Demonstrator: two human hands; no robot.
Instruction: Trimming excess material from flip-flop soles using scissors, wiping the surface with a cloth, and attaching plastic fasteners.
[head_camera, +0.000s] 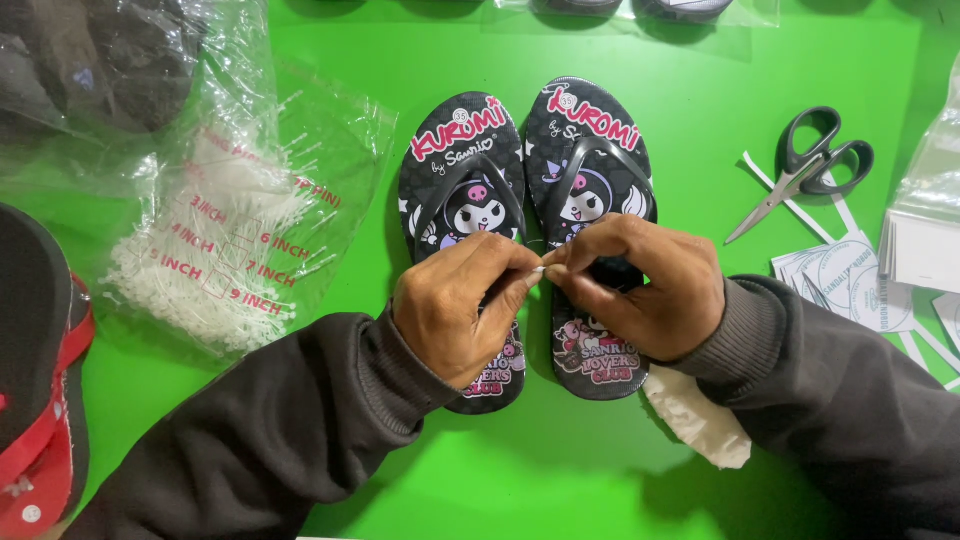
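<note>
Pinching a tiny white fastener (541, 270) together, both hands (470, 305) (640, 290) close fingertips above black flip-flops (470, 160).

A clear plastic bag (240, 215) full of thin white ties lies on the left, with red print on it. White round labels (850, 280) sit on the right, beside another clear bag (925, 215). More clear bags (620, 15) lie along the top.

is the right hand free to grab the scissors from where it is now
Probably not at once: the right hand is pinching a small white fastener with the left hand. The scissors lie unobstructed on the green table.
</note>
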